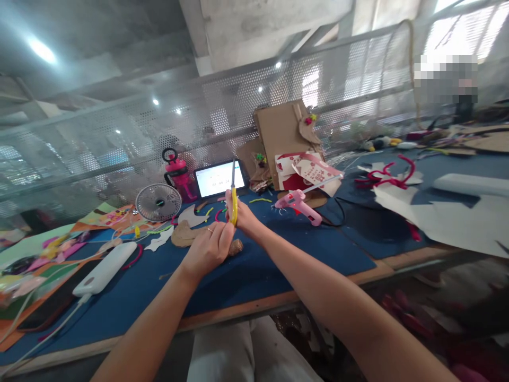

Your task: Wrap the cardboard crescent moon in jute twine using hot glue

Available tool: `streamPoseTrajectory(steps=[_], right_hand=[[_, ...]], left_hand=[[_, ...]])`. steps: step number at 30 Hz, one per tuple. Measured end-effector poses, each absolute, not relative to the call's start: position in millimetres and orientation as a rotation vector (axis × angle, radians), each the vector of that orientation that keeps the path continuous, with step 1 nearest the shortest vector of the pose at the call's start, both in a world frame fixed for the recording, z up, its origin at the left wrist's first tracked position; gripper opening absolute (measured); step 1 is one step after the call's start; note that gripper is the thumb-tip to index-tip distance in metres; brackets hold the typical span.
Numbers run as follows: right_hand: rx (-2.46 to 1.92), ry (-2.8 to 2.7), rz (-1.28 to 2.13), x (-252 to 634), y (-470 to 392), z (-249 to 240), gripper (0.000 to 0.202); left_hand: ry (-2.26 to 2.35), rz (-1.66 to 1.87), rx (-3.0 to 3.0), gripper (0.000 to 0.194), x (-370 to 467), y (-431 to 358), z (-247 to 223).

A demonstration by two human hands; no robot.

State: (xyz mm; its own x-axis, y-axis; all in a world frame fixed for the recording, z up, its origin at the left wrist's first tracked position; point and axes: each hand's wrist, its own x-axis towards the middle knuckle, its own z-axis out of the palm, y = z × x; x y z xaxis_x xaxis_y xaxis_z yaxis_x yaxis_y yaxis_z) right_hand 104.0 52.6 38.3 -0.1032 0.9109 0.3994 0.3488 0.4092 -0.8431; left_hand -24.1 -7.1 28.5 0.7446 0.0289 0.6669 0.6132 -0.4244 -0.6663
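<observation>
Two hands meet: your right hand (240, 212) clamps yellow-handled steel scissors (234, 197), blades at twelve o'clock; your left hand (207, 249) pinches beside them, risking a nick

We hold scissors (234, 199) in right hand (240, 215): yellow handles wrapped by fingers, grey blades upright, tips pointing up toward tablet screen behind. Blades look closed or nearly so; we cannot tell exactly. Our left hand (209, 246) sits just beside right, fingers pinched near scissor handles, ring on one finger; what it pinches is too small for us to make out. Small brown piece (236, 246) lies on blue mat directly under our hands, partly hidden by left hand.
</observation>
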Motion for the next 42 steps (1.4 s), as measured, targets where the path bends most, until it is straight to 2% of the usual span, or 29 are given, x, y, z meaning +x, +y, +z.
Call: streamPoseTrajectory(steps=[6, 19, 22, 28, 42], right_hand=[[-1.241, -1.697, 0.748, 110, 37, 55, 0.065], [-1.358, -1.819, 0.631, 109, 26, 60, 0.059], [-1.382, -1.826, 0.606, 109, 26, 61, 0.052], [-1.436, -1.879, 0.606, 108, 27, 62, 0.034], [-1.461, -2.048, 0.652, 108, 20, 66, 0.030]], left_hand=[[-0.508, -0.744, -1.945, 0.002, -22, -8, 32], [-0.527, -0.997, -2.056, 0.009, -24, -9, 35], [-0.541, -1.029, -2.070, 0.009, -25, -9, 35], [-0.524, -1.015, -2.107, 0.010, -27, -10, 36], [-0.441, -0.866, -2.157, 0.016, -35, -11, 41]])
